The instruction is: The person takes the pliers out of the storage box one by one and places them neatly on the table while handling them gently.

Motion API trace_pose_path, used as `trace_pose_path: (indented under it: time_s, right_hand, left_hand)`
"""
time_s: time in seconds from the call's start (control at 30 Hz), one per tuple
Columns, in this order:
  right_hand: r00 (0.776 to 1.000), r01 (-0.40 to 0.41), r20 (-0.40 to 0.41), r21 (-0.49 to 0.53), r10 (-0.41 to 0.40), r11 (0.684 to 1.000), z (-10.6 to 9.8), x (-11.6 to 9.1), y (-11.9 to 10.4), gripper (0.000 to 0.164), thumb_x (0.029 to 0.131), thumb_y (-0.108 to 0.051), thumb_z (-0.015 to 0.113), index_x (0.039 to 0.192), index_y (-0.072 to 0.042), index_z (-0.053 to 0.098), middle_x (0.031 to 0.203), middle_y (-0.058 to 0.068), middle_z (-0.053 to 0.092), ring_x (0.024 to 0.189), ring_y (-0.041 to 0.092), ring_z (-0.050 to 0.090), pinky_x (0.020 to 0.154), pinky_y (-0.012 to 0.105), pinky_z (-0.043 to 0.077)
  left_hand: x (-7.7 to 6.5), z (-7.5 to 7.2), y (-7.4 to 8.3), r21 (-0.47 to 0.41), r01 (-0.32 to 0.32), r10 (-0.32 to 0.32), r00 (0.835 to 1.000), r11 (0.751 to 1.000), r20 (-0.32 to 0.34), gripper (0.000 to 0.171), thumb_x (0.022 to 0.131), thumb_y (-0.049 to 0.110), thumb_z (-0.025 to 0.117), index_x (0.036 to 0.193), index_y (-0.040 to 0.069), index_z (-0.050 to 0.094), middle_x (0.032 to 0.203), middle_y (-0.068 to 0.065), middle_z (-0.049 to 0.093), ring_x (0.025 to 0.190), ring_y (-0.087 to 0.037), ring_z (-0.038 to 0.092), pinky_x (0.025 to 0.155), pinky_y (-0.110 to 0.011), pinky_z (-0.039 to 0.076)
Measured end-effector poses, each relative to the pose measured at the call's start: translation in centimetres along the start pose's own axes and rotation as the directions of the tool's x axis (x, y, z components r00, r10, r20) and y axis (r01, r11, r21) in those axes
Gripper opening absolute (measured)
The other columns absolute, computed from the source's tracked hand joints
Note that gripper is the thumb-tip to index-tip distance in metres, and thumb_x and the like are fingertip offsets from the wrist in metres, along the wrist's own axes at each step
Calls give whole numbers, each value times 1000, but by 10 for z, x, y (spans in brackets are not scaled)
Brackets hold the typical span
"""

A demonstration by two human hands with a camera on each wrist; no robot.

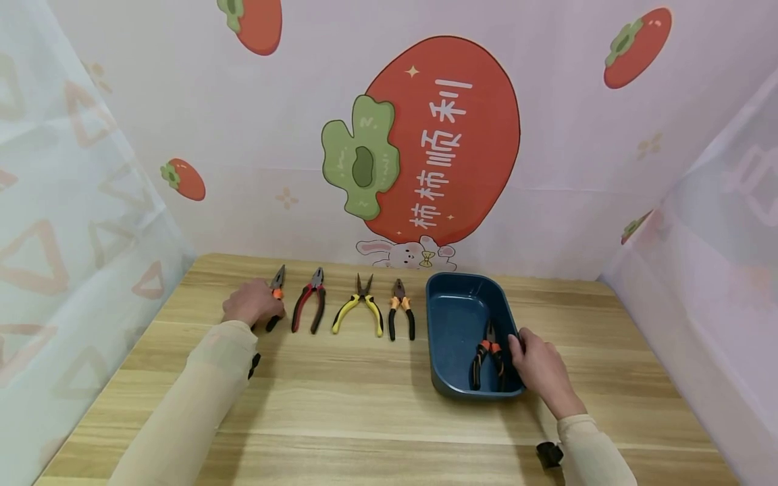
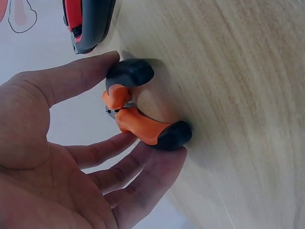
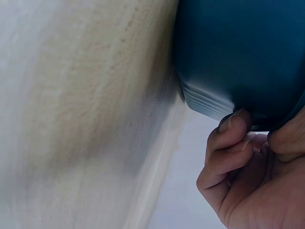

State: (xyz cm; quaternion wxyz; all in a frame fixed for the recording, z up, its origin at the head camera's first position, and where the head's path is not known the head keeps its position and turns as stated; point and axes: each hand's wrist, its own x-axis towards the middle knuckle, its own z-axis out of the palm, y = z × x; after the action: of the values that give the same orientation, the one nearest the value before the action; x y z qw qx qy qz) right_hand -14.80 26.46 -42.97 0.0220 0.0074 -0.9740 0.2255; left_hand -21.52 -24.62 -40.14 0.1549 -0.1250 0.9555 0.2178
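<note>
My left hand [image 1: 252,304] is at the far left of the row, over pliers with orange and black handles [image 2: 147,129]. In the left wrist view the thumb lies against one handle and the fingers against the other, pinching them from both sides. Their grey jaws point toward the back wall. With my right hand [image 1: 541,368] I grip the right rim of a blue plastic bin [image 1: 446,388], thumb over the edge and fingers curled against its outer wall in the right wrist view. Inside the bin lie orange and black pliers [image 1: 488,354].
Right of my left hand lie red and black pliers [image 1: 310,300], yellow and black long-nose pliers [image 1: 361,304] and orange and black pliers [image 1: 400,307]. They rest on a wooden table [image 1: 340,412]. A printed curtain [image 1: 292,135] hangs behind and at both sides.
</note>
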Motion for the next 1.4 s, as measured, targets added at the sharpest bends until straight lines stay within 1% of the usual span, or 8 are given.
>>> trace_pose_path:
  time_s: [0.27,0.47,0.6,0.7,0.8,0.93,1.23,1.4]
  right_hand:
    - [1000,7,0,1,-7,1000,0,2,0,29,106,-23,49,83,-6,49,63,5,44,53,19,46,50,33,35]
    - [1000,0,2,-6,0,1000,0,2,-1,29,106,-22,49,83,-6,49,62,5,44,53,20,46,50,33,35]
    - [1000,-11,7,-6,11,1000,-1,2,-2,28,106,-22,50,83,-6,50,63,5,44,53,20,46,50,33,35]
    - [1000,-18,11,-4,18,1000,0,2,-2,28,106,-23,50,84,-5,50,63,6,45,54,20,47,50,33,36]
    - [1000,-21,12,-7,21,1000,0,1,-2,28,106,-23,49,84,-5,50,63,6,45,54,20,47,50,33,36]
    - [1000,-21,12,-10,21,1000,-1,1,-2,28,106,-24,49,85,-5,50,63,6,45,54,20,46,51,33,36]
    - [999,-27,17,-7,27,1000,-1,1,-3,29,106,-24,50,85,-5,50,64,6,45,55,20,46,51,33,35]
    - [1000,-23,9,-7,23,1000,-2,1,-4,29,106,-24,50,83,-6,50,64,6,45,55,21,47,52,33,35]
  left_hand:
    - [-3,-3,-1,-2,-15,15,1000,1000,-2,28,90,31,69,81,7,57,81,-13,56,75,-33,51,75,-52,41]
    - [-9,-9,10,21,-84,86,994,996,-75,31,91,27,64,70,9,49,64,-6,45,58,-22,43,58,-41,40]
    - [-16,-11,27,78,-136,146,979,988,-142,29,90,26,64,88,-2,58,85,-23,57,66,-29,51,52,-39,43]
    - [-23,-12,43,91,-169,183,967,981,-176,40,90,30,65,106,-7,59,114,-34,54,90,-44,55,65,-50,50]
    - [-32,-12,60,65,-207,215,959,976,-187,54,93,34,65,124,-10,56,128,-37,49,110,-54,51,79,-61,49]
    - [-44,-11,81,57,-261,268,942,964,-203,64,93,32,66,139,-9,50,130,-34,49,115,-54,51,81,-63,50]
    - [-65,-2,129,47,-397,397,891,917,-221,56,91,30,71,133,-5,58,124,-25,58,109,-44,58,88,-55,51]
    - [-73,5,155,61,-448,450,864,892,-227,50,91,29,72,130,0,62,122,-20,61,104,-38,61,80,-51,54]
